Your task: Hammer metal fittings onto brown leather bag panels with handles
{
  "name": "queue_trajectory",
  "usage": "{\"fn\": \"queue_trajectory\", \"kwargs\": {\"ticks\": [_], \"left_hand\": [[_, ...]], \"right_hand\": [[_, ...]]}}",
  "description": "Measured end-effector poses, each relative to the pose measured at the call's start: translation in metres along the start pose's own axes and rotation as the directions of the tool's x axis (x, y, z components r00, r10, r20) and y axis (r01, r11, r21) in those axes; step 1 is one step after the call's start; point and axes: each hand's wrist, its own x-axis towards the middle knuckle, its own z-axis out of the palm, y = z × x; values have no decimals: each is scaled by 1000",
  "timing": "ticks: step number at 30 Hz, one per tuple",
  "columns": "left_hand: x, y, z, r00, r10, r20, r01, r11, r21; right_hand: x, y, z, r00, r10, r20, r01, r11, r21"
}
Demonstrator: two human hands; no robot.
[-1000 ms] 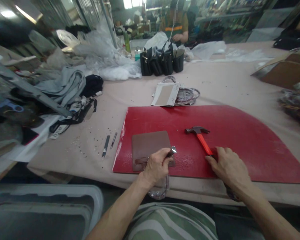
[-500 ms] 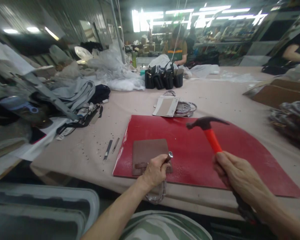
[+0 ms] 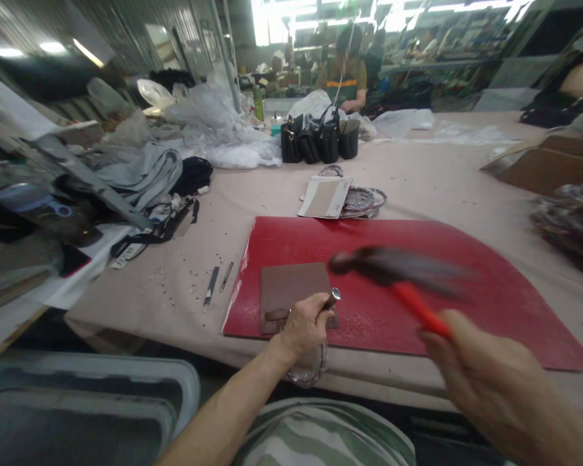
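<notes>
My left hand (image 3: 305, 321) is closed around a short metal punch (image 3: 334, 297), its shiny top end sticking out above the fingers. The punch's lower end is hidden by the hand. Under that hand lies a brown leather panel (image 3: 294, 281) with a small strap (image 3: 276, 315) near its lower edge. A plastic-wrapped handle (image 3: 311, 375) hangs from the panel over the table's front edge. My right hand (image 3: 486, 369) grips a claw hammer (image 3: 425, 310) by its red handle. The hammer head is smeared by motion, to the right of the punch and apart from it.
A red board (image 3: 393, 239) lies beneath the panel. Left of it are two slim metal tools (image 3: 218, 281) and scattered small bits. Another panel (image 3: 325, 196) with wrapped handles lies beyond. Black bags (image 3: 318, 139) stand farther back; a grey bin (image 3: 184, 382) is at lower left.
The hammer has swung down and left, bringing its head closer to the punch. My left hand keeps its hold on the punch over the panel. The whole view has shifted slightly.
</notes>
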Motion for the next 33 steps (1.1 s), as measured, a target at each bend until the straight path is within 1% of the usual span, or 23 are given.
{"fn": "queue_trajectory", "kwargs": {"ticks": [3,5,8,11,13,16,18,19,20,21,22,23,24,26,28,30,31,33], "left_hand": [[0,0,3,1000,10,10,-10,1000,-22],[-1,-1,5,1000,0,-14,0,1000,-24],[-3,-2,5,1000,-8,-28,7,1000,-30],[-3,-2,5,1000,-4,-29,3,1000,-30],[-4,-2,4,1000,-13,-27,13,1000,-16],[-3,-3,4,1000,-7,-22,7,1000,-2],[-3,-3,3,1000,3,-21,-3,1000,-8],[-3,-2,2,1000,5,-20,-5,1000,-16],[-3,-2,1,1000,5,-19,-5,1000,-23],[-3,-1,0,1000,6,-19,-6,1000,-28],[-3,-1,-2,1000,9,-19,-9,999,-31],[-3,0,-3,1000,14,-19,-14,999,-30],[-3,1,-4,1000,21,-19,-21,999,-26],[-3,2,-4,1000,24,-13,-24,1000,-11],[-4,2,-3,1000,-6,-4,5,1000,-13],[-2,1,-5,995,-92,-32,91,994,-53],[0,0,-9,985,-157,-71,150,984,-94],[4,-2,-25,941,-286,-180,248,947,-205]], "right_hand": [[4,2,6,992,29,119,-26,999,-27],[9,8,8,980,105,167,-110,994,21],[18,26,16,964,216,154,-235,965,113],[24,46,29,948,286,136,-305,941,148],[27,57,37,935,316,160,-341,925,168],[33,69,46,910,341,237,-389,899,202],[40,75,53,900,354,255,-399,904,155],[44,76,57,914,344,213,-369,925,88],[47,76,62,943,303,136,-305,952,-4],[49,75,68,973,226,42,-220,969,-109],[50,71,75,992,120,-40,-125,971,-205],[50,66,83,996,4,-88,-27,964,-265],[49,59,92,990,-101,-101,69,958,-280],[45,44,113,969,-243,-48,229,952,-203],[38,29,134,946,-322,28,324,941,-103],[33,20,151,937,-342,71,347,934,-79],[32,17,157,938,-339,76,345,935,-86],[31,17,162,943,-323,76,330,938,-107]]}}
